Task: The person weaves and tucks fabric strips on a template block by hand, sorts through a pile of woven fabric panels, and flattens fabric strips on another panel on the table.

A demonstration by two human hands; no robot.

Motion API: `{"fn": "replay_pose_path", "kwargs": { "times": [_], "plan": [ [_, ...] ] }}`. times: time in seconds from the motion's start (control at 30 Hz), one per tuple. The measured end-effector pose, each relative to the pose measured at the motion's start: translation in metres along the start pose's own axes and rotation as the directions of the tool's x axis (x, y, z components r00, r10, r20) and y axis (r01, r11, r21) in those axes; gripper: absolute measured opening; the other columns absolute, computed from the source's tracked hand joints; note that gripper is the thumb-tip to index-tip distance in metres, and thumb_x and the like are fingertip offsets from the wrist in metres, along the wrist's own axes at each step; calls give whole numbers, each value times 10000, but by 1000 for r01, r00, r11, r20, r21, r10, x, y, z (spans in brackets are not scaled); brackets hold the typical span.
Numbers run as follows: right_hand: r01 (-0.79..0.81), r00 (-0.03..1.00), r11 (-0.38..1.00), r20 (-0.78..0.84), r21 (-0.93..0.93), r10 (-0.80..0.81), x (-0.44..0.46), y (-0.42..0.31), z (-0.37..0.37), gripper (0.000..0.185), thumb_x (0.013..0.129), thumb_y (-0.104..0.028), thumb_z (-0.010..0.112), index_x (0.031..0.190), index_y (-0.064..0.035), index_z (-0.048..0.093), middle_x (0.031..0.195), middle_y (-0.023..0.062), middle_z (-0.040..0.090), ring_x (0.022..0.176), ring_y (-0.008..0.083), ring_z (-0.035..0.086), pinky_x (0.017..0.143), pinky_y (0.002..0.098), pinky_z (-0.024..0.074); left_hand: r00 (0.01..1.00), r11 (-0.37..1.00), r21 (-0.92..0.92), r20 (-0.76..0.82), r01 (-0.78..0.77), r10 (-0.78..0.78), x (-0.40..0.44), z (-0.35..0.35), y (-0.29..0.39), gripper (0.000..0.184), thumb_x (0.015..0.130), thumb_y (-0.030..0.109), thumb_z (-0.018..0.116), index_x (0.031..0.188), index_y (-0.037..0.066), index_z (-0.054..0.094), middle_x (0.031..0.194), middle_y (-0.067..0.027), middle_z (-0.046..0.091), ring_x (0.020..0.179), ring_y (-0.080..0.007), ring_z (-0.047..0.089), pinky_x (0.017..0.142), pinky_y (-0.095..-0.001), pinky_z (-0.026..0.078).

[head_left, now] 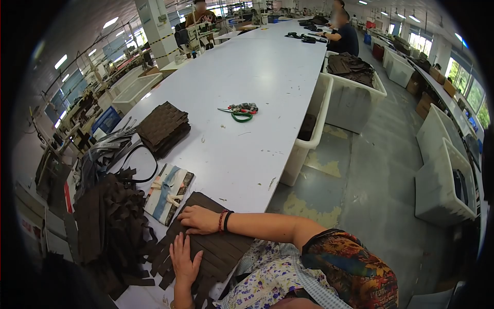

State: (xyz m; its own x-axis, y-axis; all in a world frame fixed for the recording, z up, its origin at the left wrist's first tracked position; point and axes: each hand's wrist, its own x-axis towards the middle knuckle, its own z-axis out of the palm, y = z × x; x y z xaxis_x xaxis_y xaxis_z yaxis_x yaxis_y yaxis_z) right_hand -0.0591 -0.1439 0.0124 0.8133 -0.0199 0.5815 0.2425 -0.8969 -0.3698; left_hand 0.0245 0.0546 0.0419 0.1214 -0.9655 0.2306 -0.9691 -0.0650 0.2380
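Note:
A panel of dark brown fabric strips (226,256) lies at the near end of the white table, its loose strip ends spreading to the left. My left hand (185,260) rests palm down on those loose ends, fingers stretched out. Just above it, my right hand (200,219) lies across the panel with fingers slightly bent; its thumb is hidden. Beyond the hands sits a white block (169,193) wrapped with a blue band and tied cord. A heap of loose brown strips (110,226) is at the left edge, near a stack of brown woven pieces (163,126).
Scissors with green and red wrapped handles (242,110) lie farther up the long white table (231,165). Grey straps (110,149) and a black loop (149,154) are at the left. White bins (314,123) stand along the right edge. A person in dark clothing (346,40) is at the far right.

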Motion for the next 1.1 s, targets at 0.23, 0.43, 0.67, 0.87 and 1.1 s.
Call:
{"fn": "replay_pose_path", "kwargs": {
  "times": [0.23,0.43,0.67,0.87,1.1],
  "plan": [
    [0,1000,1000,7,-1,0,0,-1,-1,294,801,-258,633,976,-30,572,1195,117,531,1091,291,472,910,416,388,1000,1000,-2,3,-1,1,0,0,0,613,861,368,559,1314,-19,414,1407,-198,350,1322,-351,295,1088,-496,172],
    [28,998,999,-60,-20,-30,0,2,3,301,763,-273,660,937,-34,603,1149,101,556,1063,273,484,872,395,402,1000,1000,15,5,-3,3,0,-1,1,586,866,324,558,1327,-4,405,1425,-181,339,1330,-339,293,1093,-481,166],
    [32,998,999,-59,-28,-34,0,1,3,306,768,-283,655,944,-37,605,1147,99,557,1057,272,485,870,396,402,1000,1000,8,-4,-3,3,-1,-1,1,581,863,312,559,1326,-5,406,1421,-182,343,1327,-341,295,1093,-482,166],
    [3,1000,1000,7,-10,-3,-1,-1,0,305,804,-267,632,993,-34,580,1192,116,532,1096,287,472,906,410,393,1000,1000,6,-15,-17,17,-1,0,1,582,858,306,567,1322,-7,409,1416,-184,348,1324,-344,298,1092,-480,169],
    [1,1000,1000,4,-22,-1,-1,-3,-3,303,809,-263,630,1001,-33,584,1188,118,532,1092,288,473,901,406,394,1000,1000,12,-17,-20,20,-2,-1,2,588,861,320,564,1324,-7,409,1413,-187,353,1319,-346,304,1089,-482,177]
  ]
}}
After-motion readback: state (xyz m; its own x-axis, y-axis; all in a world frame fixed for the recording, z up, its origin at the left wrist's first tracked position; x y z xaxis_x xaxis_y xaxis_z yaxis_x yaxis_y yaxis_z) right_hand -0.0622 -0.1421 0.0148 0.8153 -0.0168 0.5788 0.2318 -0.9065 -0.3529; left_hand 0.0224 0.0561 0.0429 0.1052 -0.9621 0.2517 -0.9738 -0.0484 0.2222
